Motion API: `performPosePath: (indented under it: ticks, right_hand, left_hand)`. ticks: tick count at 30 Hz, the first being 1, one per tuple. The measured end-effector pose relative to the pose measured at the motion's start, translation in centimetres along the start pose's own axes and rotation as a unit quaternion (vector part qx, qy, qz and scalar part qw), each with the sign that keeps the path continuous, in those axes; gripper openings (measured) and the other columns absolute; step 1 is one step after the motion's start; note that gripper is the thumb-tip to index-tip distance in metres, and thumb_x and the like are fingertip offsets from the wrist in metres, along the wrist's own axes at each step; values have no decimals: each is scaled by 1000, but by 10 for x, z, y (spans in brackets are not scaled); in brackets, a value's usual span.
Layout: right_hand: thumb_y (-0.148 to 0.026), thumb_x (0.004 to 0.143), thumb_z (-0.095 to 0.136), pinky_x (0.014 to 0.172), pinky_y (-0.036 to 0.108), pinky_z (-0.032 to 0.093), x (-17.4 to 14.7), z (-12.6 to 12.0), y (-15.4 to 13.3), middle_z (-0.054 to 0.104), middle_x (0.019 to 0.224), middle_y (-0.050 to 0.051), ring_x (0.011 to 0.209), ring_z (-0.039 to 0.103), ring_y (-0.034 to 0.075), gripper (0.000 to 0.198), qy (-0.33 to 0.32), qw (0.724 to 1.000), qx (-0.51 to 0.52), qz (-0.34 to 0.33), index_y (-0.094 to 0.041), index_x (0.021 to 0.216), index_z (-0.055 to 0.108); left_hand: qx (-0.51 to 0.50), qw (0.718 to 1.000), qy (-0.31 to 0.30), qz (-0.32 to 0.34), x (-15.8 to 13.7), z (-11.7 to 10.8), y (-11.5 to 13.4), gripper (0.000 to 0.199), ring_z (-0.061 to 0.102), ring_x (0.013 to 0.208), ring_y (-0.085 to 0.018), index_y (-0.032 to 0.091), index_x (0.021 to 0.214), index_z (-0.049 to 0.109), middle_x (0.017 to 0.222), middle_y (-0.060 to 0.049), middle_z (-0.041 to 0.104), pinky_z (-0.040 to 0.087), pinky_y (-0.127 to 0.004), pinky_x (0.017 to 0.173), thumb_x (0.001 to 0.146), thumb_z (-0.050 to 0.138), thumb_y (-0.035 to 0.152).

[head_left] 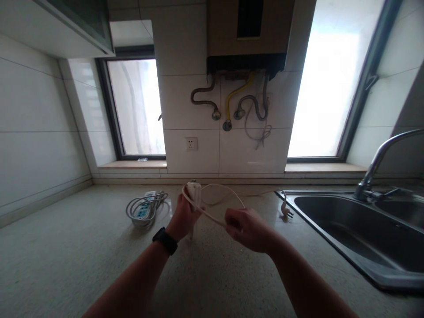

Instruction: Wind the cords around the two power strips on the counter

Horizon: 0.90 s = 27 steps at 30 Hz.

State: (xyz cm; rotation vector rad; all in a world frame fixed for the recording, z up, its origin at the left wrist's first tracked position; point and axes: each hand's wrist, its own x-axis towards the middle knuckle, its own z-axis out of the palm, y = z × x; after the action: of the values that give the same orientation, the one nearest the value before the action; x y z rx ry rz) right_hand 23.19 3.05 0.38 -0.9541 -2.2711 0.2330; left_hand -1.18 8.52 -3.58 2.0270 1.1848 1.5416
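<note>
My left hand (pixel 184 217), with a dark watch on its wrist, is closed round a white power strip (pixel 194 191) held up above the counter. Its white cord (pixel 209 216) loops over the strip and runs across to my right hand (pixel 247 227), whose fingers are closed on it. From there the cord curves behind both hands and trails right along the counter. Its plug (pixel 286 212) hangs at the sink's left edge, prongs pointing right. To the left lies another power strip (pixel 143 207), with blue sockets and a grey cord coiled round it.
A steel sink (pixel 331 234) with a curved tap (pixel 374 163) is set into the counter (pixel 82 265) at right. On the tiled wall are a socket (pixel 191 143) and a water heater (pixel 248 39) with hoses below. A cabinet (pixel 73 22) overhangs the upper left.
</note>
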Motion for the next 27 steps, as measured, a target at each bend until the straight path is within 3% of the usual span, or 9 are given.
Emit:
performPosePath:
  ticks: [2,4,6,10,13,17,21,24,27]
  right_hand:
    - [-30,81,70,61,25,37,-1,3,-8,68,78,0,63,57,13,22,-102,995,17,-8,-21,101,64]
    - [-34,82,73,64,25,41,-1,11,-16,72,87,2,68,62,15,40,-133,990,51,1,-23,119,60]
    - [-32,86,71,64,25,43,0,21,-22,73,89,2,70,64,15,42,-123,987,103,23,-25,125,58]
    - [-28,87,69,64,24,46,2,41,-31,71,89,3,74,64,15,27,-56,978,197,47,-21,112,60]
    - [-18,84,64,60,22,44,2,49,-34,65,78,-1,65,59,12,18,-15,979,200,25,-20,101,60]
    - [-14,83,54,56,21,39,3,45,-28,57,69,-4,59,53,10,9,92,984,149,44,-20,91,56]
    - [-23,99,36,57,25,39,7,20,-9,65,74,1,58,60,14,25,192,968,11,161,-19,112,58]
    - [-30,105,34,62,30,40,8,2,11,72,104,9,76,67,22,33,192,934,-170,247,-25,129,56]
    - [-30,104,38,71,34,44,7,-3,32,61,132,13,98,66,27,50,214,913,-243,249,-29,153,33]
  left_hand:
    - [88,994,12,57,-3,0,5,93,48,127,-32,21,155,24,139,-16,40,38,-47,109,77,76,28]
    - [130,989,5,75,-7,1,12,101,51,123,-32,23,158,17,138,-16,41,43,-47,106,77,77,30]
    - [151,985,-1,83,-12,3,18,104,54,118,-31,24,160,11,134,-16,43,48,-46,100,79,76,31]
    - [210,971,-22,109,-18,6,28,98,54,114,-30,27,161,8,128,-14,48,52,-43,92,83,67,21]
    - [270,952,-27,143,-19,8,30,95,52,115,-30,27,161,6,127,-13,53,52,-43,93,85,60,12]
    - [328,929,-33,166,-15,7,25,100,53,113,-31,26,162,5,129,-11,57,50,-45,97,83,65,15]
    - [337,924,-63,170,-11,2,13,102,56,114,-32,25,161,8,131,-12,59,50,-48,97,80,70,19]
    - [271,943,-88,174,-13,0,7,100,58,118,-32,25,160,17,135,-14,58,49,-48,101,77,72,22]
    - [139,970,-126,154,-18,3,10,96,53,129,-33,25,159,22,146,-16,51,43,-49,109,78,74,27]
